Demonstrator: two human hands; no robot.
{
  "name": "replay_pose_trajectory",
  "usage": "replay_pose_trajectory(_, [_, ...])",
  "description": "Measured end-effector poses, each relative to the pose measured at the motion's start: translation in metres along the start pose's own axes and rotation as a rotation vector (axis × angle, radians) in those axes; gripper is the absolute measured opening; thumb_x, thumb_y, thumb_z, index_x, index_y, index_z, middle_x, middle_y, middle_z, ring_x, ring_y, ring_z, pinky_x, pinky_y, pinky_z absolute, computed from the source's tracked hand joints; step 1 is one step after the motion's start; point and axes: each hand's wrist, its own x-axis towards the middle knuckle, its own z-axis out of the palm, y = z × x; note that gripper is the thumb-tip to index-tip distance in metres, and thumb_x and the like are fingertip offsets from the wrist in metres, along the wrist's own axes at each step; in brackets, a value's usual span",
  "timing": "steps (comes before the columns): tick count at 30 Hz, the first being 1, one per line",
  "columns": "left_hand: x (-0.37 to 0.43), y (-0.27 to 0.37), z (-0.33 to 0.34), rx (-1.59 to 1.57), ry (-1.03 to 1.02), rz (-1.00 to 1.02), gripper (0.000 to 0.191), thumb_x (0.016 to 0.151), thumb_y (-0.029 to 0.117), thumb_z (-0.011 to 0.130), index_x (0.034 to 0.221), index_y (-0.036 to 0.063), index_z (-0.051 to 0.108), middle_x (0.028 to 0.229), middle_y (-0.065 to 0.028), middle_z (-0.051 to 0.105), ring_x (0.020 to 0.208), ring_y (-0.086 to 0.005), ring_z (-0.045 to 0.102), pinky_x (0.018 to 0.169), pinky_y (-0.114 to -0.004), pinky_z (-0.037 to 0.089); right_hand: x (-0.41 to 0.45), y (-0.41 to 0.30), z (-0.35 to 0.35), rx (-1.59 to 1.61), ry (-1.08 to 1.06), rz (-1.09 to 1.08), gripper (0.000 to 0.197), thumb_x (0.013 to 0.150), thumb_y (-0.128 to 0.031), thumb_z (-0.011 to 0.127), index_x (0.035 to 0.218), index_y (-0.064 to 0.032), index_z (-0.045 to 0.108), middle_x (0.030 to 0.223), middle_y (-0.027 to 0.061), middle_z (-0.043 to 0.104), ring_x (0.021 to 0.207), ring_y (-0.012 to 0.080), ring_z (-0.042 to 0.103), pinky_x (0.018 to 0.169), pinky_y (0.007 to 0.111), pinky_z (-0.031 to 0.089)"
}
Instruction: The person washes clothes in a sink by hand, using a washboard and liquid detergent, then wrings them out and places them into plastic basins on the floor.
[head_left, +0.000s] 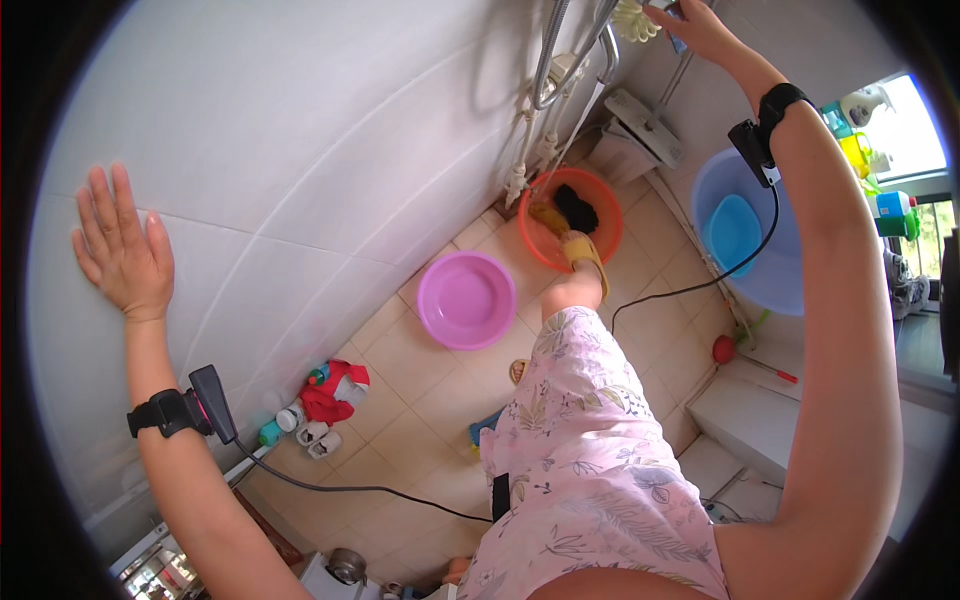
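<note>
My left hand (126, 251) is pressed flat against the white tiled wall (300, 135), fingers spread and holding nothing. My right hand (694, 30) reaches up at the top edge, beside a cream bath scrubber (636, 21). A small bluish thing (677, 39) shows under its fingers; whether they grip it is unclear. Below stands an orange basin (616, 238) holding water, a black cloth (576, 208) and a mustard cloth (547, 217). A thin stream of water (579, 131) runs from the metal spout (609, 64) towards it. My foot in a yellow slipper (587, 259) overlaps its near rim.
A purple basin (466, 300) stands on the tiled floor. Rightward are a large blue tub (784, 281) with a smaller blue basin (733, 232), a red plunger (724, 349) and a white step (742, 420). Shoes (319, 441), bottles and red cloth (330, 397) line the wall.
</note>
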Motion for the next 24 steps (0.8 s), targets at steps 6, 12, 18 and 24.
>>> replay_pose_trajectory(6, [-0.001,-0.002,-0.002,0.014,-0.052,-0.024,0.057,0.088,0.029,0.039,0.142,0.0196,0.023,0.148,0.0019,0.019,0.135,-0.0169,0.018,0.106,-0.040,0.014,0.010,0.015,-0.005,-0.139,0.026,-0.099,0.048,0.081,-0.034,0.063,0.106,0.0032,0.046,0.081,0.0166,0.061,0.071,0.0234,0.059,0.062,0.037,0.046])
replay_pose_trajectory(12, [-0.007,-0.003,-0.004,0.018,-0.079,-0.024,0.057,0.088,0.028,0.039,0.142,0.0202,0.022,0.148,0.0031,0.019,0.135,-0.0150,0.018,0.106,-0.037,0.013,0.008,0.000,-0.001,-0.052,-0.058,0.039,0.045,0.081,-0.030,0.063,0.108,0.0029,0.048,0.088,0.0183,0.061,0.083,0.0225,0.059,0.069,0.036,0.047])
replay_pose_trajectory(18, [-0.005,-0.001,-0.001,-0.032,-0.067,-0.048,0.057,0.088,0.027,0.039,0.142,0.0225,0.022,0.148,0.0051,0.019,0.135,-0.0140,0.018,0.106,-0.036,0.012,0.032,0.052,0.004,-0.104,0.014,-0.179,0.046,0.084,-0.040,0.060,0.104,-0.0003,0.052,0.066,0.0003,0.050,0.060,0.0092,0.043,0.056,0.027,0.035])
replay_pose_trajectory(24, [-0.010,-0.004,-0.002,-0.028,-0.091,-0.054,0.058,0.087,0.027,0.040,0.142,0.0229,0.022,0.148,0.0055,0.019,0.135,-0.0134,0.018,0.107,-0.036,0.011,0.030,0.048,0.007,0.030,-0.015,-0.213,0.041,0.084,-0.037,0.061,0.102,-0.0008,0.052,0.065,-0.0005,0.049,0.059,0.0075,0.042,0.054,0.025,0.034])
